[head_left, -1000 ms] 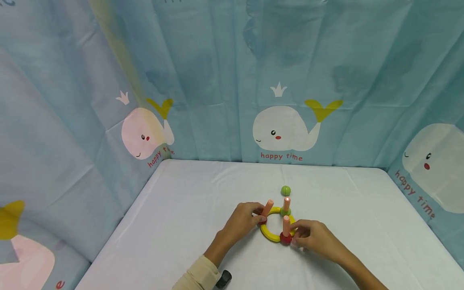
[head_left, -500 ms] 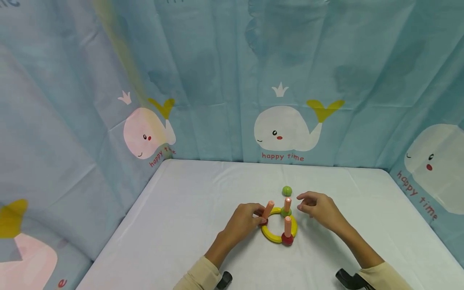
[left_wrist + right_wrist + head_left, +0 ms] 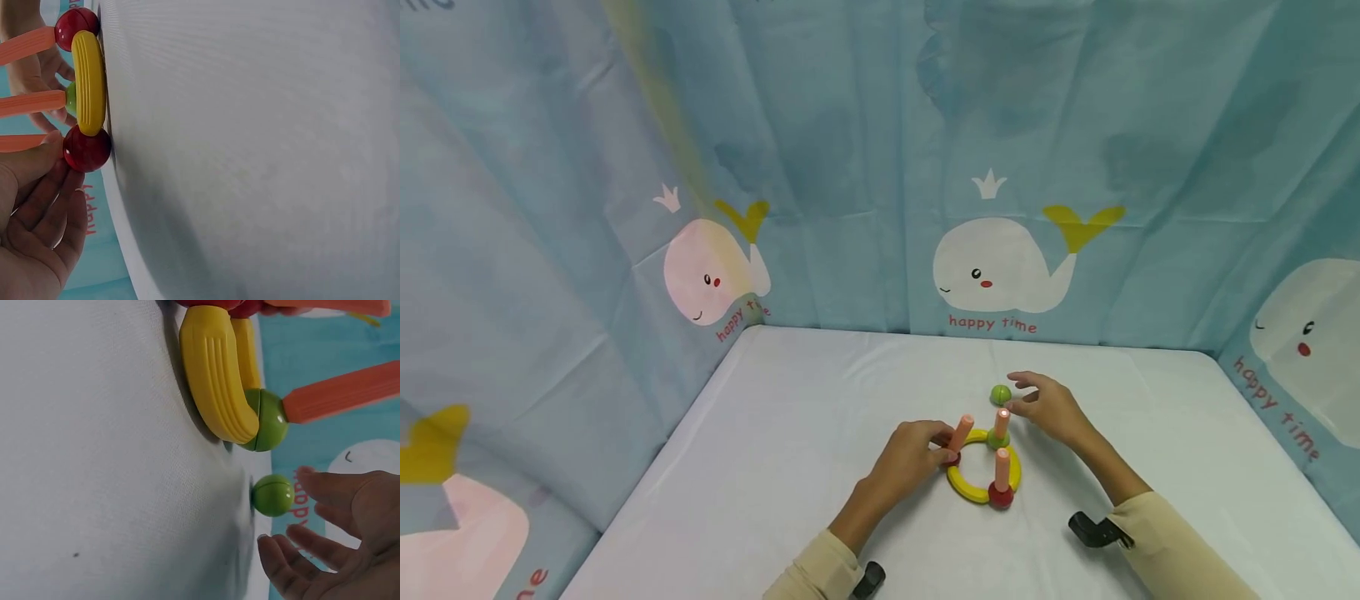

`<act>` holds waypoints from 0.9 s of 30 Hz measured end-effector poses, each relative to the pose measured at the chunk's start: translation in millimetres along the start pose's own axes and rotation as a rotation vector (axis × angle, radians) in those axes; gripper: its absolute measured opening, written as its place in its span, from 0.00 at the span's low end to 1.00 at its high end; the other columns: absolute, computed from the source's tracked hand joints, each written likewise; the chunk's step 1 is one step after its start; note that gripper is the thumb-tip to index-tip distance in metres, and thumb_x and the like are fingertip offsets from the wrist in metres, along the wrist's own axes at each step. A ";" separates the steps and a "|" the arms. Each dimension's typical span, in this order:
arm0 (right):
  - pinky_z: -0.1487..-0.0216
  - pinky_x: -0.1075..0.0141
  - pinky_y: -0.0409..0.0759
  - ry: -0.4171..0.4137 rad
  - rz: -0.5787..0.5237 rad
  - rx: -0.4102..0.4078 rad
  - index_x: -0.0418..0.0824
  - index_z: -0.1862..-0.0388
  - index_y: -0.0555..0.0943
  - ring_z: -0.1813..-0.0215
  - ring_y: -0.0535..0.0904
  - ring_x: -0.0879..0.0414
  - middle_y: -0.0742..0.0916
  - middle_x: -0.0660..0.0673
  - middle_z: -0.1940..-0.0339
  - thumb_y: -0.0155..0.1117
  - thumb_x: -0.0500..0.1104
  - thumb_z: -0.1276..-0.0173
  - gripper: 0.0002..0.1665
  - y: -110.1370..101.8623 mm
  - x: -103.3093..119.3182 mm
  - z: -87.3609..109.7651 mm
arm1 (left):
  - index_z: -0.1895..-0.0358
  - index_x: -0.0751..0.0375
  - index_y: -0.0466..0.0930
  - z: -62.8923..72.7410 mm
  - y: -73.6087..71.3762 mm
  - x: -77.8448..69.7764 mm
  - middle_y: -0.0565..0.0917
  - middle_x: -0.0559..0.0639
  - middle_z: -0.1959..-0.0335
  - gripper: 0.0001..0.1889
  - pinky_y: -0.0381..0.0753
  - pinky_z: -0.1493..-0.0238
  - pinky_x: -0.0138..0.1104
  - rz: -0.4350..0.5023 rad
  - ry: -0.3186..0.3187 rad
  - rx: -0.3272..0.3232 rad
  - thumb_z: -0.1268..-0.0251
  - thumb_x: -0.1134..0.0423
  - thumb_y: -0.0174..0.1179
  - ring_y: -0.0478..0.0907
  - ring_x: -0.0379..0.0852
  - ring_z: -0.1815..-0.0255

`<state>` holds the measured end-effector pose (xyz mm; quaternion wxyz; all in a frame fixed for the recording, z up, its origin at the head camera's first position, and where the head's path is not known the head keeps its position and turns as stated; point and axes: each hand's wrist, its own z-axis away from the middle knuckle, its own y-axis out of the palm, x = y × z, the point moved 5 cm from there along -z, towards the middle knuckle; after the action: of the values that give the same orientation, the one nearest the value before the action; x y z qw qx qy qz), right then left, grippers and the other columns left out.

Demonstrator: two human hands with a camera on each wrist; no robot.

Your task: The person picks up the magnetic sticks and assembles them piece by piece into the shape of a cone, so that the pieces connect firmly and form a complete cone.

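Note:
A ring of curved yellow pieces (image 3: 967,490), joined by red and green balls, lies on the table with several orange sticks (image 3: 1002,471) standing up from the balls. At its left side my left hand (image 3: 910,457) pinches a red ball (image 3: 87,150), the thumb lying where that ball meets its stick. Behind the ring sits a loose green ball (image 3: 273,495). My right hand (image 3: 1051,410) is beside this ball, thumb and fingers spread apart; the right wrist view shows a gap between them and the ball.
A white cloth (image 3: 790,417) covers the table. Blue curtains with printed whales (image 3: 992,267) hang at the back and both sides. Black wrist cameras (image 3: 1097,531) sit at both beige sleeves.
My right hand has left the near red ball of the ring and moved away from me to the loose green ball. My left hand keeps its hold, and the ring stays in place.

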<state>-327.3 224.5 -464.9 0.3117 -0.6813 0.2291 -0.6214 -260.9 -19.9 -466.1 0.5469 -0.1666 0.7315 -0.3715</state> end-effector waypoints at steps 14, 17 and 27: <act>0.47 0.49 0.87 -0.045 0.047 0.022 0.36 0.39 0.85 0.46 0.86 0.40 0.88 0.35 0.41 0.71 0.37 0.28 0.20 10.3 -1.1 -14.3 | 0.48 0.54 0.91 0.8 -0.9 -0.8 0.91 0.40 0.57 0.11 0.85 0.44 0.37 0.001 0.011 0.003 0.32 0.61 0.74 0.86 0.40 0.51; 0.47 0.49 0.88 -0.042 0.028 0.014 0.35 0.44 0.84 0.46 0.86 0.39 0.89 0.36 0.46 0.72 0.36 0.29 0.16 11.1 -2.5 -15.1 | 0.47 0.53 0.91 0.8 -0.3 -0.7 0.91 0.39 0.56 0.13 0.85 0.42 0.39 -0.010 -0.011 0.005 0.32 0.60 0.74 0.85 0.41 0.50; 0.45 0.47 0.87 -0.065 0.091 0.018 0.25 0.36 0.81 0.44 0.86 0.36 0.87 0.29 0.43 0.68 0.37 0.27 0.25 11.1 -3.3 -5.4 | 0.49 0.54 0.91 2.0 -0.2 -0.4 0.91 0.40 0.57 0.10 0.85 0.42 0.38 -0.009 0.004 0.001 0.31 0.61 0.73 0.85 0.38 0.51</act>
<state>-332.2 218.3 -474.9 0.3530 -0.6873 0.2442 -0.5861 -258.9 -20.4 -465.9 0.5437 -0.1691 0.7317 -0.3747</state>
